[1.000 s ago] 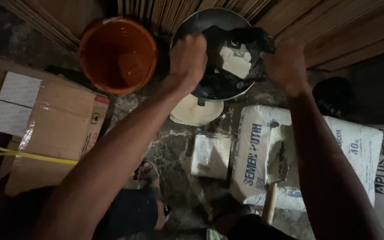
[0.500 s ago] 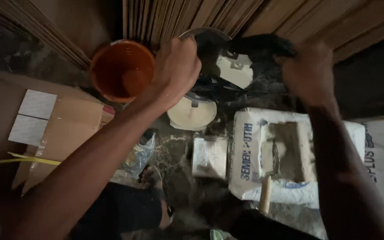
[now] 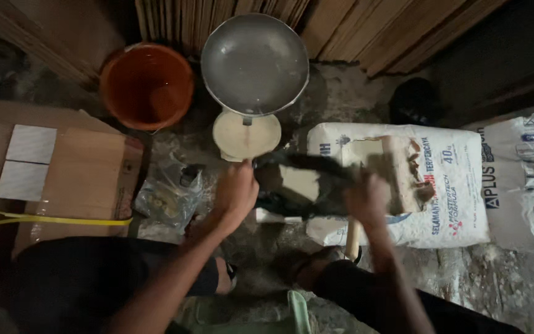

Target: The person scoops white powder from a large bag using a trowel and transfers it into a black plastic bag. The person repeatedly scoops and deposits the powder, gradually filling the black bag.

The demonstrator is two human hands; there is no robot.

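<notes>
Head view, looking down. The left hand [image 3: 236,193] and the right hand [image 3: 366,199] together hold a black plastic bag [image 3: 301,185] by its two upper edges, just below frame centre. Pale contents show through the bag's open mouth.

Risk: the bag hangs between two pinch grips only. Judged from the slack film, a slip at either edge would tip the pale contents onto the dusty floor [image 3: 341,93] or over the opened white cement sack [image 3: 440,185] at 3 o'clock. The thin film could also tear under the load.

Fingers: those of the left hand are curled together and closed on the bag's left edge. Those of the right hand are likewise bunched on the right edge, though motion blur hides single fingertips.

Surroundings: an empty metal scale pan [image 3: 254,62] stands at 12 o'clock on a cream dial scale [image 3: 246,135]. An orange bucket [image 3: 148,83] lies at 10 o'clock, a cardboard box [image 3: 75,179] at 9 o'clock, and a clear plastic bag [image 3: 168,198] just left of the left hand.
</notes>
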